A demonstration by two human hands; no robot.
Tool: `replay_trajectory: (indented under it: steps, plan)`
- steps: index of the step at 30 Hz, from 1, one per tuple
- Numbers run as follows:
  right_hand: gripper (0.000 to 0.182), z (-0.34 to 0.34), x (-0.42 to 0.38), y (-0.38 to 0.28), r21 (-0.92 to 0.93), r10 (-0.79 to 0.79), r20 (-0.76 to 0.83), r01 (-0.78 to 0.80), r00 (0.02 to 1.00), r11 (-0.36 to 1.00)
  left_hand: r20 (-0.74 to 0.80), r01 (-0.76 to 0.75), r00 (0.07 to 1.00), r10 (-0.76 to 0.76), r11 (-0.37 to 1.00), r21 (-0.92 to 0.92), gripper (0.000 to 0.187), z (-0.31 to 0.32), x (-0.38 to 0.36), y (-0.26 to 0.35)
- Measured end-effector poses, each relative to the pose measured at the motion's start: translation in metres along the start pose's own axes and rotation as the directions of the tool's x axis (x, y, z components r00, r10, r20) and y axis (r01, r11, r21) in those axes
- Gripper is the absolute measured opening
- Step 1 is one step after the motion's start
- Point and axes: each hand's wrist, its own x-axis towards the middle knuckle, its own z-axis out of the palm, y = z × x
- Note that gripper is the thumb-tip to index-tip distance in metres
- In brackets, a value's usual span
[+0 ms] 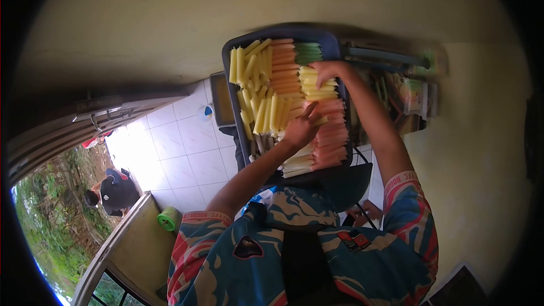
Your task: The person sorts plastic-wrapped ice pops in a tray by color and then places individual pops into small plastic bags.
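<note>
A dark plastic tray (225,51) in front of me holds rows of slim, candle-shaped sticks. Loose yellow sticks (262,114) pile up on its left side. My left hand (300,131) is over the middle of the tray, its fingers closed around a yellow stick (321,120) whose end pokes out to the right. At the upper right, my right hand (328,72) rests on a neat stack of pale yellow sticks (310,84), thumb and fingers apart. Pink sticks (331,133) lie in a column below that stack. Orange sticks (283,68) and green sticks (309,52) fill the far part.
A wall (272,0) rises just behind the tray. Shelving with assorted items (416,96) stands to the right. On the left are a tiled floor (181,136), a green container (169,219) and an open doorway, with a person (118,192) outside.
</note>
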Motion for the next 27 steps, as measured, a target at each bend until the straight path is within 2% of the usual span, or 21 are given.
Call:
replay_trajectory:
  steps: [7, 10, 13, 17, 19, 23, 25, 27]
  plan:
    - [0.087, -0.004, 0.007, 0.005, 0.052, 0.012, 0.053, -0.015, 0.998, 0.999, 0.007, -0.001, 1.0, 0.001, 1.0, 0.02, 0.033, 0.003, 0.0, -0.003]
    - [0.083, -0.004, 0.014, 0.014, 0.134, 0.062, 0.158, -0.083, 0.986, 0.987, -0.045, -0.033, 0.999, 0.031, 0.999, -0.037, 0.034, 0.004, 0.002, -0.008]
    - [0.076, -0.002, 0.003, 0.013, 0.214, -0.028, 0.101, 0.006, 0.994, 0.977, -0.135, -0.035, 0.991, 0.024, 0.996, -0.079, 0.034, 0.001, 0.006, -0.01]
    - [0.073, -0.003, -0.005, 0.003, 0.168, 0.055, 0.013, -0.056, 0.998, 0.984, -0.167, 0.062, 0.983, -0.078, 0.993, -0.101, 0.028, -0.008, 0.022, -0.006]
    - [0.07, -0.002, -0.008, 0.001, 0.189, 0.104, -0.045, -0.093, 0.994, 0.977, -0.105, 0.055, 0.993, -0.059, 0.998, -0.04, 0.03, -0.006, 0.028, -0.014]
    - [0.072, 0.004, 0.003, 0.017, 0.123, -0.003, -0.083, 0.013, 0.997, 0.992, 0.002, 0.093, 0.996, -0.093, 0.995, 0.046, 0.032, -0.008, 0.037, -0.02]
    - [0.074, 0.003, -0.011, -0.003, 0.106, -0.044, -0.121, 0.057, 0.992, 0.993, 0.031, 0.08, 0.996, -0.082, 0.995, 0.053, 0.033, -0.009, 0.038, -0.021]
    - [0.077, 0.002, -0.004, 0.003, 0.084, -0.077, -0.09, 0.085, 0.993, 0.993, 0.048, 0.07, 0.996, -0.073, 0.996, 0.063, 0.033, -0.008, 0.038, -0.023]
